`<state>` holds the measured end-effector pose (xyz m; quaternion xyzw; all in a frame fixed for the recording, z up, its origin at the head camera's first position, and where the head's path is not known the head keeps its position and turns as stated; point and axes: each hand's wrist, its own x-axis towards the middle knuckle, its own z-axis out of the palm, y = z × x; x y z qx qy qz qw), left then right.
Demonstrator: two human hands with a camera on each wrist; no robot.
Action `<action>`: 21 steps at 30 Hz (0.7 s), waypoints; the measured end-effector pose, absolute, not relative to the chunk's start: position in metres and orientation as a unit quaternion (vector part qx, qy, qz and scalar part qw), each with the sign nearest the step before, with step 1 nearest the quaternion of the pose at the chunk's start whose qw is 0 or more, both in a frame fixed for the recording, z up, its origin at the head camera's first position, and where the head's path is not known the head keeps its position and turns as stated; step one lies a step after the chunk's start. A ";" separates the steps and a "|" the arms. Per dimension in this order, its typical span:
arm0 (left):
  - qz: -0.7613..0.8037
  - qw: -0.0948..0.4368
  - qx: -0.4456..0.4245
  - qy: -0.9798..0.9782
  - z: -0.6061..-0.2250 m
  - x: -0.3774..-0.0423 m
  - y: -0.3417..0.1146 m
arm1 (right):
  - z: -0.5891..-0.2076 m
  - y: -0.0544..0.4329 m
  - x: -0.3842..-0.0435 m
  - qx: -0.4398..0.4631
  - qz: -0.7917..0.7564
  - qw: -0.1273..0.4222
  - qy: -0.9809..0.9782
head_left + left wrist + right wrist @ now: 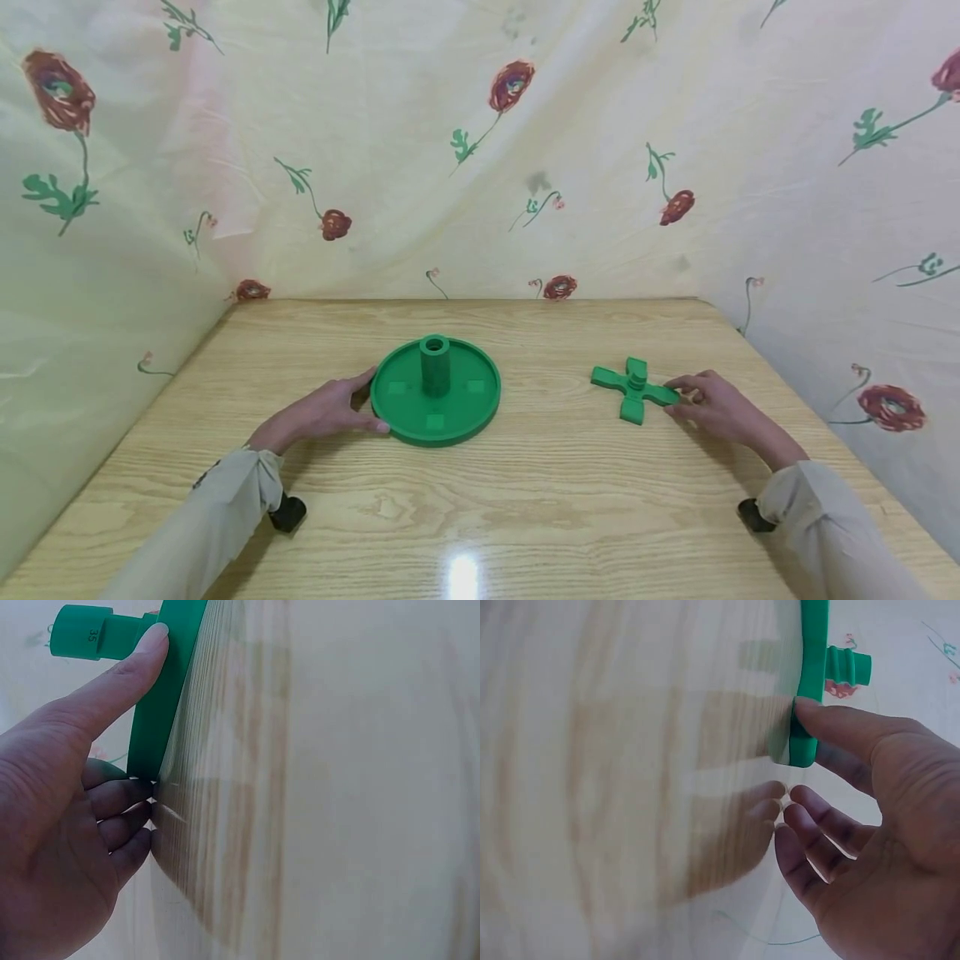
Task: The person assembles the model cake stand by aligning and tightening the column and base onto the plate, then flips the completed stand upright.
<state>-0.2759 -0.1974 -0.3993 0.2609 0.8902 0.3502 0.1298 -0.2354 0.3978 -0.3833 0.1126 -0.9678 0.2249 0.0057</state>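
A green round plate with a raised rim lies on the table left of centre. From its middle rises a hollow post, marked 35 in the left wrist view. My left hand holds the plate's left edge, thumb against the near rim and fingers around the far side. To the right lies a green cross-shaped piece with four arms. A short threaded stud stands up from its centre. My right hand pinches the cross's right arm between thumb and index finger; the other fingers curl loosely below.
The light wooden table carries both green parts some way apart. A flowered cloth hangs behind it and along both sides. A dark block sits at the left wrist, and another block at the right.
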 end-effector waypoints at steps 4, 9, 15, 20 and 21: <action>0.353 0.130 0.263 0.888 -0.400 -0.276 -0.197 | -0.384 0.399 -0.237 0.112 0.233 0.011 -0.966; 0.349 0.126 0.265 0.890 -0.399 -0.276 -0.198 | -0.383 0.397 -0.235 0.109 0.251 0.004 -0.962; 0.351 0.128 0.259 0.891 -0.399 -0.275 -0.198 | -0.384 0.389 -0.230 0.113 0.264 0.019 -0.958; 0.343 0.125 0.259 0.894 -0.399 -0.275 -0.198 | -0.384 0.376 -0.228 0.142 0.260 0.078 -0.952; 0.342 0.125 0.260 0.894 -0.398 -0.275 -0.197 | -0.384 0.373 -0.228 0.149 0.259 0.091 -0.950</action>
